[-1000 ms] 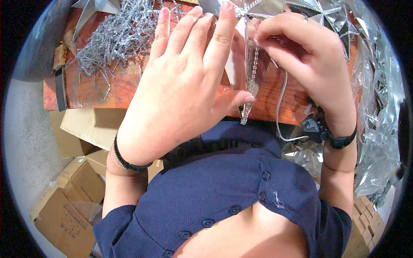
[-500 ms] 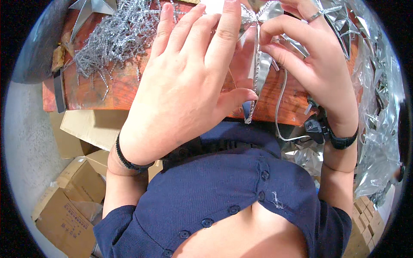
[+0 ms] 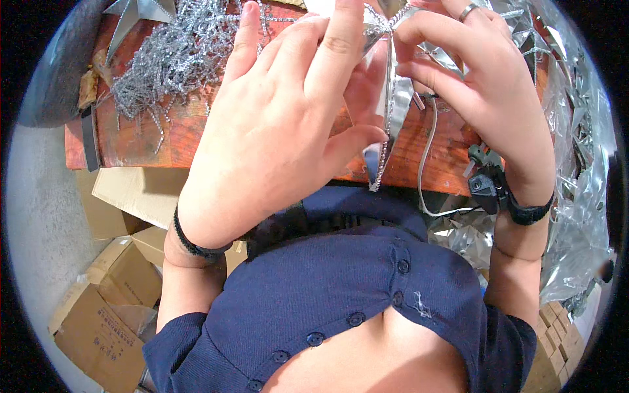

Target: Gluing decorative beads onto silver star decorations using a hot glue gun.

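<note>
A shiny silver star (image 3: 400,119) lies at the table's near edge, its lower point toward me. Silver beaded trim (image 3: 387,128) runs down the ridge of that point. My left hand (image 3: 282,111) spans the star's left side, thumb tip against the lower point, middle and ring fingers bent over another point. The left palm hides part of the star. With thumb and index finger together, my right hand (image 3: 468,78) pinches at the beaded ridge near the star's centre. Its other fingers reach past the top of the picture.
Tangled silver bead strands (image 3: 173,65) lie on the reddish wooden table (image 3: 187,147), beside another silver star (image 3: 134,19). Clear plastic wrap and silver pieces (image 3: 580,190) line the right. A white cable (image 3: 429,137) hangs over the edge near my right wrist. Cardboard boxes (image 3: 98,327) stand lower left.
The left middle and ring fingers have bent more, and that hand has shifted slightly left. My right hand and wrist have moved a little right. The star's lower tip has swung slightly left.
</note>
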A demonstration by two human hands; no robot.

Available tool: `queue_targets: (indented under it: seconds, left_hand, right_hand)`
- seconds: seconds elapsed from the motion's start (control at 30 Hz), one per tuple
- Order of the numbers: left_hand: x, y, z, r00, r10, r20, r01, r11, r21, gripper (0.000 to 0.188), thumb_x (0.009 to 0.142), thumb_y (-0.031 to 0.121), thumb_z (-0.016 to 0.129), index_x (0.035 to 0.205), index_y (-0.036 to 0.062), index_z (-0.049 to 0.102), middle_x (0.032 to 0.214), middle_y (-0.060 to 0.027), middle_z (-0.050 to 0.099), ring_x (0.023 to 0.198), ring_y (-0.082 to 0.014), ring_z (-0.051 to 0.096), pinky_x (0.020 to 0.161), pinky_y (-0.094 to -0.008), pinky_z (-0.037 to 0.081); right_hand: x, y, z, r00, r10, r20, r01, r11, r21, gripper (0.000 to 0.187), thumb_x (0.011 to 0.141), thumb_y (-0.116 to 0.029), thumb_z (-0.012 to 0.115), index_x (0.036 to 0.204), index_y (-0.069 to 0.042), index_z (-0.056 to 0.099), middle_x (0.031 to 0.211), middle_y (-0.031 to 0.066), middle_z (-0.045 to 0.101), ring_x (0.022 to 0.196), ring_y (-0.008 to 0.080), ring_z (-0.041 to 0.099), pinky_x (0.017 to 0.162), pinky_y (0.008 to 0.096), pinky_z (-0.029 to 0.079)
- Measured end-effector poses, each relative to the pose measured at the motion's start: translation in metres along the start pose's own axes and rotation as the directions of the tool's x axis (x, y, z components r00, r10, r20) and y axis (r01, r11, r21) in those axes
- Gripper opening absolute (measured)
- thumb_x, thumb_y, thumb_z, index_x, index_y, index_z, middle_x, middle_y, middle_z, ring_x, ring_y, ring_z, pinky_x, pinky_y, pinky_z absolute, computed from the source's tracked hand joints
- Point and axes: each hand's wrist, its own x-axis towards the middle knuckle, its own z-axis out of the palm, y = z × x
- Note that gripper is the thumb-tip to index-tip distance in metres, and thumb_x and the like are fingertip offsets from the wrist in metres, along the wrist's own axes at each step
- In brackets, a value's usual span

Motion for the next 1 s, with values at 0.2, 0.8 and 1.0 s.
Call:
queue_targets:
  seconds: [0.2,0.8,1.0]
  left_hand:
    - [0.001,-0.004,-0.002,1.000,-0.009,0.006,0.009,1.000,-0.002,0.104,0.065,0.035,0.077,0.145,0.0000,0.021,0.135,-0.0188,0.042,0.129,-0.0333,0.038,0.113,-0.0527,0.017]
    - [0.003,0.002,0.007,1.000,-0.025,-0.011,0.025,1.000,0.007,0.100,0.068,0.035,0.075,0.145,0.0010,0.022,0.134,-0.0180,0.045,0.127,-0.0324,0.041,0.113,-0.0535,0.017]
    - [0.003,0.003,0.006,1.000,-0.028,-0.010,0.028,1.000,0.010,0.098,0.069,0.036,0.075,0.145,0.0014,0.023,0.133,-0.0178,0.045,0.127,-0.0321,0.042,0.113,-0.0538,0.017]
  right_hand:
    - [-0.001,-0.005,-0.001,1.000,-0.009,0.005,0.009,1.000,-0.017,0.017,0.079,-0.016,0.064,0.094,-0.007,0.062,0.109,0.0130,0.057,0.102,0.0240,0.054,0.085,0.0355,0.030]
    - [-0.001,-0.003,0.009,0.996,0.042,-0.079,-0.041,0.999,0.015,0.022,0.073,-0.015,0.064,0.091,-0.001,0.062,0.118,0.0182,0.050,0.112,0.0351,0.042,0.099,0.0423,0.030]
    - [0.001,-0.003,0.010,0.993,0.069,-0.092,-0.063,0.996,0.071,0.023,0.072,-0.014,0.064,0.090,0.000,0.061,0.119,0.0183,0.050,0.112,0.0347,0.042,0.099,0.0424,0.030]
